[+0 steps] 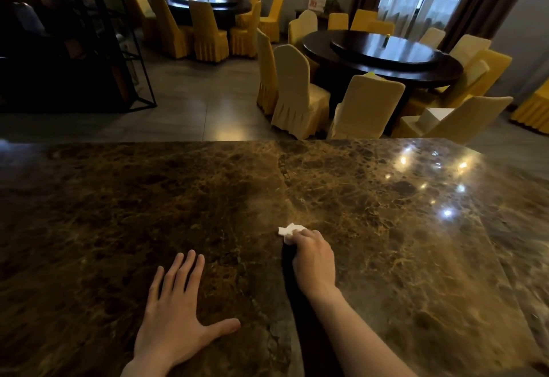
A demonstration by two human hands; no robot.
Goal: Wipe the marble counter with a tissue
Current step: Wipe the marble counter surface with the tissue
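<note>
The brown marble counter [148, 198] fills the lower half of the head view, glossy with lamp reflections at the right. A small white crumpled tissue [288, 230] lies on it near the middle, beside a seam in the stone. My right hand [313, 260] is closed over the tissue and presses it against the surface; only the tissue's far end sticks out past the fingers. My left hand [178, 311] lies flat on the counter to the left and nearer to me, fingers spread, holding nothing.
Beyond the counter's far edge are a tiled floor, two round dark dining tables [386, 58] ringed by yellow-covered chairs [297, 94], and a dark metal shelf frame [89, 49] at the left. The counter's right edge runs diagonally at the far right.
</note>
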